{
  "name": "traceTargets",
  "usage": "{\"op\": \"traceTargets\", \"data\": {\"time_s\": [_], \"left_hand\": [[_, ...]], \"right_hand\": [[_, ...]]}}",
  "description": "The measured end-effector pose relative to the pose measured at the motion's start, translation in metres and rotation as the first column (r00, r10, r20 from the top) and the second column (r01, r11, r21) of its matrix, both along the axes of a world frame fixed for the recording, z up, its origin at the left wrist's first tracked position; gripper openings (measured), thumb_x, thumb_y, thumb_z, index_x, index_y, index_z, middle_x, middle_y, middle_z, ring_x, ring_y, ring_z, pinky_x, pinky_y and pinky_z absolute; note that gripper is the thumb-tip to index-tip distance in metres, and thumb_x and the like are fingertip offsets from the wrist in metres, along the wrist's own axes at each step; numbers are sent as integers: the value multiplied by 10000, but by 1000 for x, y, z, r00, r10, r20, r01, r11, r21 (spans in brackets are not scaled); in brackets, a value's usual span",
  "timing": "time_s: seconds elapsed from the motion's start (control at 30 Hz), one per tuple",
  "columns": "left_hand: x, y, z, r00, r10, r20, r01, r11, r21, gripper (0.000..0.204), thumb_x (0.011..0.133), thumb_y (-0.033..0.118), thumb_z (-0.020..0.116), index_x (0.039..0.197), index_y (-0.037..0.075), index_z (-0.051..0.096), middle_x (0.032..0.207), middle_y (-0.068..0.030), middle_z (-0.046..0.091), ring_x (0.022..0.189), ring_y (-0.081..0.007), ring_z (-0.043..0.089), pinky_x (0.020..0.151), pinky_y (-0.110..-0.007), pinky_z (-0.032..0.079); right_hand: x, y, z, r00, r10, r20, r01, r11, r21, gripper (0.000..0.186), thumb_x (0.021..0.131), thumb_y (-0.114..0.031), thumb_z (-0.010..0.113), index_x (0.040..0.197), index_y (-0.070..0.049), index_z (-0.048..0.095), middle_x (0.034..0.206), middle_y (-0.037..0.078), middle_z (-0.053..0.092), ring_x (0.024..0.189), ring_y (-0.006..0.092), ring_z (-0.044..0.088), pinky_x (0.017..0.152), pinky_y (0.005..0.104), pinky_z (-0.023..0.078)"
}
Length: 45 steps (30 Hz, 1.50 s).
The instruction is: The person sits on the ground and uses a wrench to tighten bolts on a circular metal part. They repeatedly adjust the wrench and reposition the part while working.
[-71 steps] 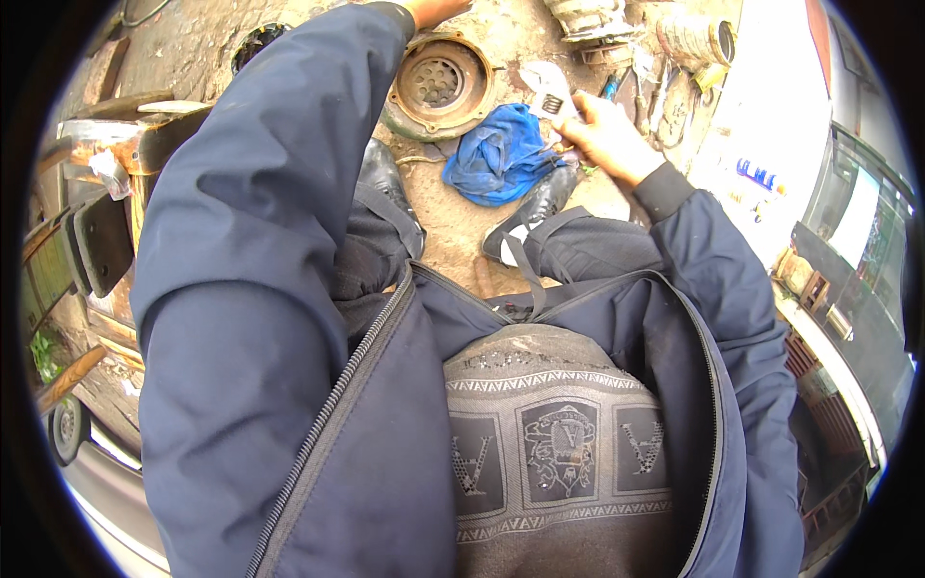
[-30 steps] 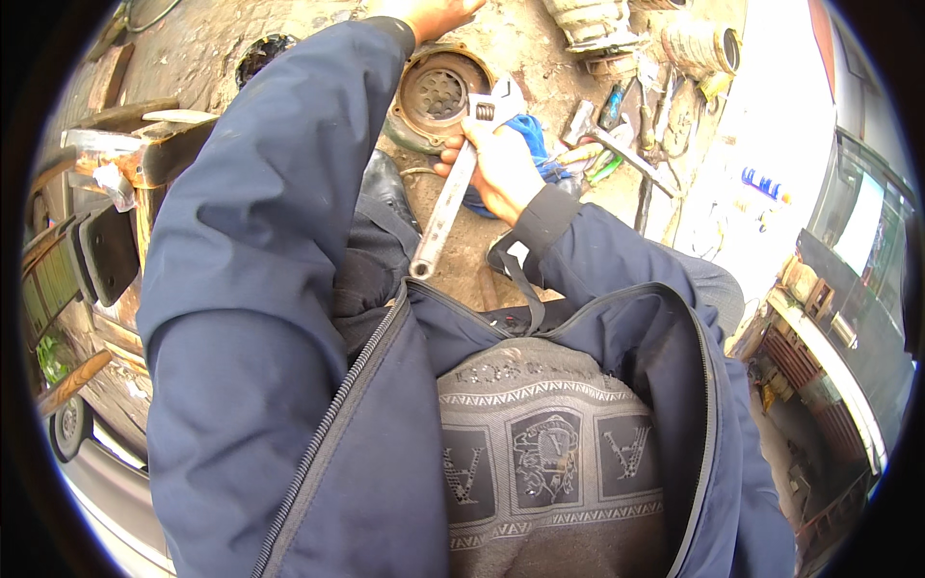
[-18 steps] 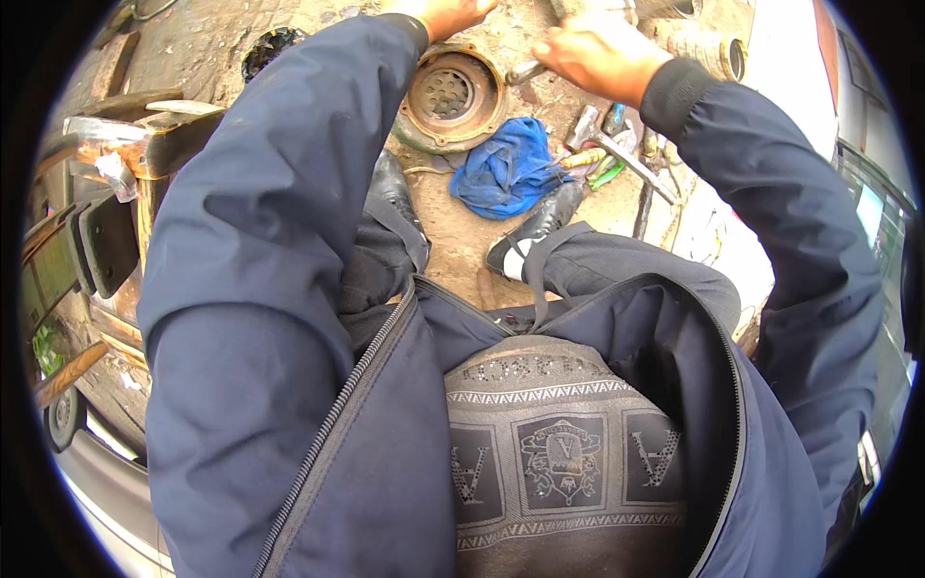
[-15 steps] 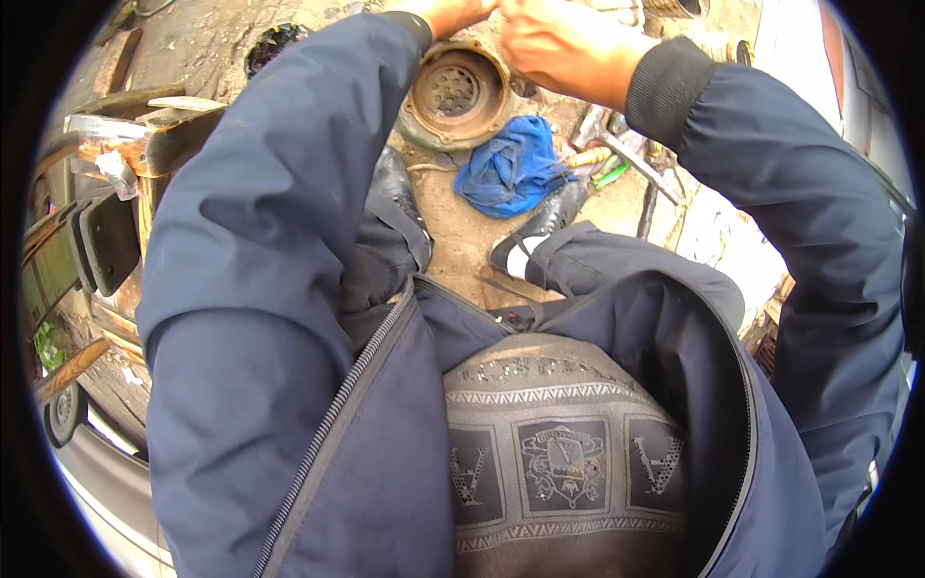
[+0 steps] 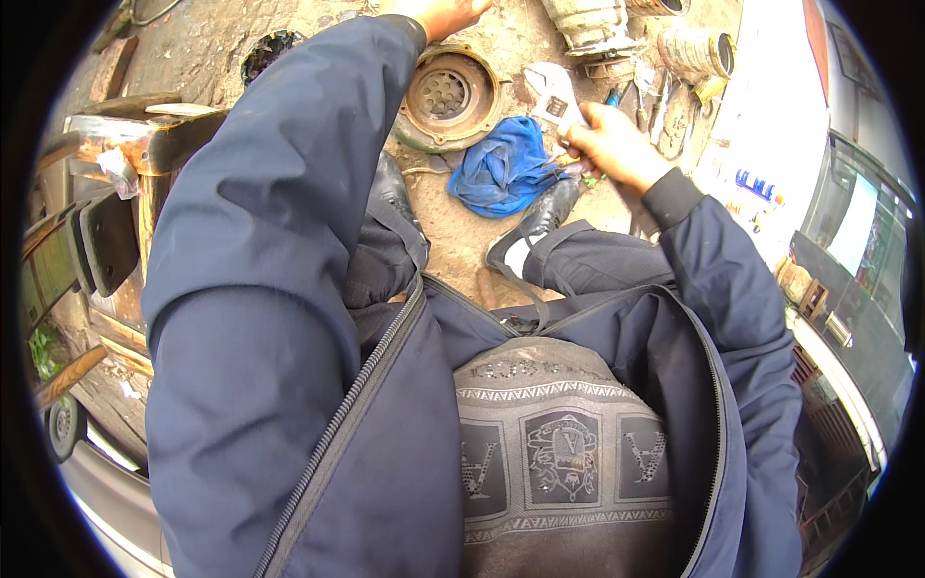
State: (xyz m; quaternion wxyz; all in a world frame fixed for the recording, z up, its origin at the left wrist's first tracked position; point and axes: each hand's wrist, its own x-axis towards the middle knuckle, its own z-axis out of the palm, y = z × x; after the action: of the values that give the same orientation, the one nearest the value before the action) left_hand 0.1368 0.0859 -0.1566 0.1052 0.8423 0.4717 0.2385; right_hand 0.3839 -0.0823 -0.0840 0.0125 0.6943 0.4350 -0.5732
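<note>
My right hand [image 5: 617, 144] is closed round an adjustable wrench [image 5: 551, 91], whose silver head points away from me over the dirt ground. Just below the wrench lies a crumpled blue cloth [image 5: 501, 171], close to my right shoe. At the top edge, my left hand [image 5: 438, 13] reaches out past a round, rusty metal housing [image 5: 411, 108] with a ring of holes in its middle. The frame cuts off the fingers of that hand, so whether it holds anything is hidden.
Large dirty metal parts, one a cylinder [image 5: 696, 55], lie at the far right beside several hand tools [image 5: 665, 111]. A dark round container [image 5: 270, 56] sits at far left. Wooden pieces [image 5: 178, 144] are stacked on the left. A vehicle [image 5: 858, 212] stands at right.
My right hand has moved away from my left, toward me and to the right, and now grips the adjustable wrench. My left hand stays near the top edge.
</note>
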Motion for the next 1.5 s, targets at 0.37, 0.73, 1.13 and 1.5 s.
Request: {"op": "traceTargets", "data": {"time_s": [0.37,0.73,1.13,1.5], "left_hand": [[4,0,-5,1000,21,1,-21,995,96,369,882,398,676,966,40,701,963,-208,677,954,-396,642,871,-508,512],[3,-1,-1,999,27,-37,-23,995,100,365,876,405,680,940,46,707,951,-193,675,963,-375,640,884,-490,506],[0,0,-1,999,32,4,-33,999,34,388,857,397,695,959,23,723,970,-224,697,985,-410,643,899,-523,504],[1,4,-4,999,39,21,-41,996,85,387,835,394,722,963,28,721,949,-217,699,922,-393,668,842,-518,524]], "right_hand": [[-40,-50,-49,798,-530,-288,495,848,-187,181,1017,-227,662,1017,-64,584,781,2,592,585,70,539,479,241,450],[-91,-63,-68,512,-754,-412,721,638,-271,199,1031,-261,650,1004,-96,543,782,16,565,597,113,509,535,295,462],[-100,-48,-77,530,-714,-457,625,693,-359,206,1067,-254,568,1130,-58,561,907,100,643,776,231,663,719,443,629],[-68,129,26,-389,379,840,-794,-600,-97,123,875,-149,628,955,-74,683,896,82,643,883,278,626,809,410,486]]}}
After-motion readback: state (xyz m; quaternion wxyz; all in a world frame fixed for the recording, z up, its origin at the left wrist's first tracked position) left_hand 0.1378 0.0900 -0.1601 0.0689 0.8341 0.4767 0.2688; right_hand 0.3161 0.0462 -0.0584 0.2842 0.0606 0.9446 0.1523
